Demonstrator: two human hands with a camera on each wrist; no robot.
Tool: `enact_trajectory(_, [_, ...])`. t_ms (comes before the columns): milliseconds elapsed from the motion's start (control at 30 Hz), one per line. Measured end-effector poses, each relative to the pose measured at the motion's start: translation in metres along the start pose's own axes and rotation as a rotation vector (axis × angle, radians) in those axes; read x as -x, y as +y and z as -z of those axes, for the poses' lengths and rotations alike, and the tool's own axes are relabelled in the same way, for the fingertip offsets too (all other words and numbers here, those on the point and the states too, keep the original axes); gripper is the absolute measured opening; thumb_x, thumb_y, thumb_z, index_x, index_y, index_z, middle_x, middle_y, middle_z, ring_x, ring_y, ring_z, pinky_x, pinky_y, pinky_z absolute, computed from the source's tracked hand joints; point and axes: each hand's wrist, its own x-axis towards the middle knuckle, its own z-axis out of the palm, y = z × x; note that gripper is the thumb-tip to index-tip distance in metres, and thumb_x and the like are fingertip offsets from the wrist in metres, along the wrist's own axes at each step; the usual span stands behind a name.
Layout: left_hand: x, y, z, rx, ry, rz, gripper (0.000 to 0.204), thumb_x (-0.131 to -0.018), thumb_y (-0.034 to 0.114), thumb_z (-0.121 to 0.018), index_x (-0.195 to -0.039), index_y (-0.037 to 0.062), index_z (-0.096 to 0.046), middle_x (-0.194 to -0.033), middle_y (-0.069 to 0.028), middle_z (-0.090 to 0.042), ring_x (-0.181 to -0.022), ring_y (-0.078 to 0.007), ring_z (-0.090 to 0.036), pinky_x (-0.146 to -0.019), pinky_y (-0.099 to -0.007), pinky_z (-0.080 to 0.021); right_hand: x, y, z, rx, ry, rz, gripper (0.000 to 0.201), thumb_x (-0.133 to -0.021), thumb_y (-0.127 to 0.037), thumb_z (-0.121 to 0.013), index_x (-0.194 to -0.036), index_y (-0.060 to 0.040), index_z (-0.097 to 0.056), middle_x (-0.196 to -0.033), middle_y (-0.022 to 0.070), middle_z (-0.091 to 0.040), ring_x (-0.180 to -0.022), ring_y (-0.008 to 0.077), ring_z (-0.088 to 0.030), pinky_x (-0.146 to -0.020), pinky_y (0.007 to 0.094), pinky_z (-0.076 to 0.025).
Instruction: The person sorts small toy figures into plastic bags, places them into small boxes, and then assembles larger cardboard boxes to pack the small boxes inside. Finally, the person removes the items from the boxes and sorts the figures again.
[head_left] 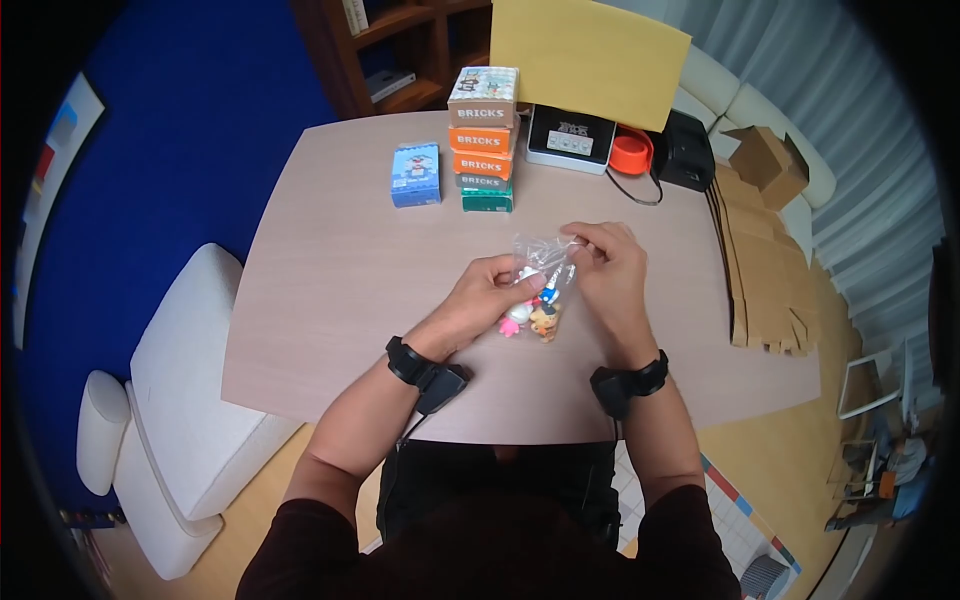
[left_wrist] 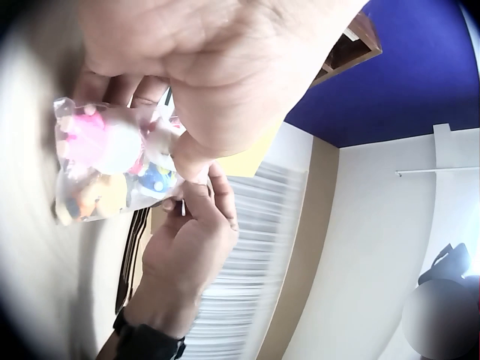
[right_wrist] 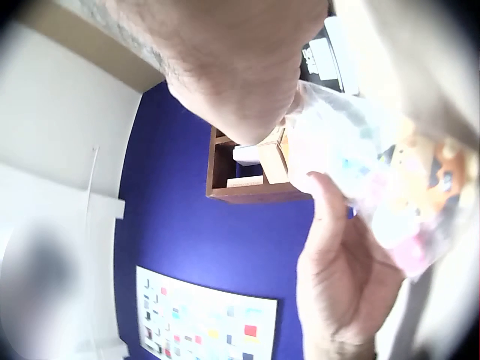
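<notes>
Between my hands is a clear plastic bag holding several small toy figures in pink, white, blue and tan. My left hand grips its left side, thumb laid across the front. At the top right corner, the fingers of my right hand pinch the bag's upper edge. In the left wrist view the pink and white figure lies beside a tan one inside the plastic. A tan and orange figure shows through the bag in the right wrist view.
A stack of brick boxes stands toward the back of the table, with a blue box to its left. Behind are a black and white box, a red round object and a yellow board. Flattened cardboard lies along the right edge.
</notes>
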Motion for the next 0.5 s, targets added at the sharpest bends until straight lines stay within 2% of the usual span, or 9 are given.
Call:
enact_trajectory(33, [-0.002,-0.002,0.001,-0.005,0.02,-0.02,0.03,-0.109,0.02,-0.068,-0.129,-0.0025,-0.069,-0.101,-0.0018,-0.074,-0.089,-0.0052,-0.067,-0.077,-0.0238,-0.057,-0.003,-0.008,0.002,0.168,0.084,0.212,0.032,-0.081,0.01,-0.069,-0.105,-0.0072,-0.082,-0.104,0.0091,-0.074,-0.078,0.0209,-0.067,-0.071,0.0303,-0.055])
enact_trajectory(67, [-0.003,-0.005,0.003,-0.004,0.028,-0.028,0.03,-0.109,0.02,-0.068,-0.129,-0.0025,-0.069,-0.101,-0.0018,-0.074,-0.089,-0.0052,-0.067,-0.077,-0.0238,-0.057,-0.003,-0.013,0.003,0.164,0.081,0.223,0.032,-0.081,0.01,-0.069,-0.105,-0.0072,-0.082,-0.104,0.0091,-0.074,-0.078,0.0209,-0.067,-0.071,0.0303,-0.055])
enact_trajectory(133, [-0.005,-0.007,0.004,-0.001,0.013,-0.024,0.029,-0.107,0.017,-0.07,-0.128,-0.003,-0.068,-0.104,-0.0017,-0.074,-0.093,-0.0059,-0.068,-0.082,-0.0239,-0.057,0.0,-0.021,0.003,-0.214,-0.062,0.206,0.033,-0.08,0.007,-0.073,-0.108,-0.007,-0.081,-0.108,0.0072,-0.076,-0.082,0.0272,-0.067,-0.074,0.0367,-0.056])
enact_trajectory(167, [-0.004,-0.005,0.005,-0.001,0.025,-0.03,0.029,-0.107,0.017,-0.07,-0.128,-0.003,-0.068,-0.104,-0.0017,-0.074,-0.093,-0.0059,-0.068,-0.082,-0.0239,-0.057,-0.002,-0.02,0.001,-0.221,-0.067,0.216,0.033,-0.08,0.007,-0.073,-0.108,-0.007,-0.081,-0.108,0.0072,-0.076,-0.082,0.0272,-0.067,-0.074,0.0367,-0.056])
enact_trajectory(233, [-0.003,-0.002,0.005,-0.079,-0.035,-0.11,0.027,-0.104,0.012,-0.073,-0.126,-0.003,-0.068,-0.108,-0.0025,-0.073,-0.096,-0.0062,-0.068,-0.084,-0.0233,-0.056,-0.001,-0.012,-0.002,-0.051,-0.216,0.348,0.032,-0.081,0.003,-0.075,-0.111,-0.0068,-0.079,-0.111,0.0103,-0.076,-0.086,0.0316,-0.067,-0.08,0.0416,-0.057])
enact_trajectory(300, [-0.007,-0.007,0.007,-0.072,-0.038,-0.104,0.036,-0.1,0.005,-0.077,-0.131,-0.0035,-0.063,-0.111,-0.0039,-0.073,-0.098,-0.0066,-0.067,-0.085,-0.0231,-0.056,0.0,-0.007,-0.001,-0.004,-0.274,0.306,0.031,-0.083,0.003,-0.074,-0.113,-0.0061,-0.079,-0.11,0.0126,-0.076,-0.088,0.0328,-0.068,-0.082,0.0421,-0.057])
enact_trajectory(367, [-0.006,-0.006,0.004,-0.128,0.125,-0.156,0.055,-0.095,-0.001,-0.078,-0.145,-0.0015,-0.054,-0.11,-0.0041,-0.072,-0.098,-0.0078,-0.067,-0.085,-0.023,-0.056,-0.001,-0.006,0.001,0.047,-0.338,0.265,0.031,-0.084,0.002,-0.073,-0.114,-0.0053,-0.078,-0.109,0.015,-0.076,-0.09,0.0341,-0.069,-0.084,0.0426,-0.057])
enact_trajectory(433, [0.0,0.004,0.004,-0.177,0.149,-0.132,0.063,-0.093,-0.003,-0.078,-0.15,0.0008,-0.05,-0.109,-0.0039,-0.072,-0.099,-0.0092,-0.067,-0.086,-0.0235,-0.056,0.001,-0.008,0.004,0.032,-0.474,0.113,0.036,-0.088,0.002,-0.069,-0.122,-0.0052,-0.075,-0.105,0.0205,-0.075,-0.092,0.038,-0.069,-0.086,0.0445,-0.057])
enact_trajectory(500, [0.002,0.009,0.008,-0.234,0.165,-0.106,0.072,-0.091,-0.006,-0.078,-0.155,0.0031,-0.045,-0.108,-0.0037,-0.071,-0.1,-0.0107,-0.066,-0.087,-0.0241,-0.057,0.004,-0.015,0.0,-0.038,-0.467,0.091,0.04,-0.088,0.004,-0.067,-0.127,-0.006,-0.074,-0.105,0.0225,-0.075,-0.093,0.0398,-0.069,-0.086,0.0458,-0.057])
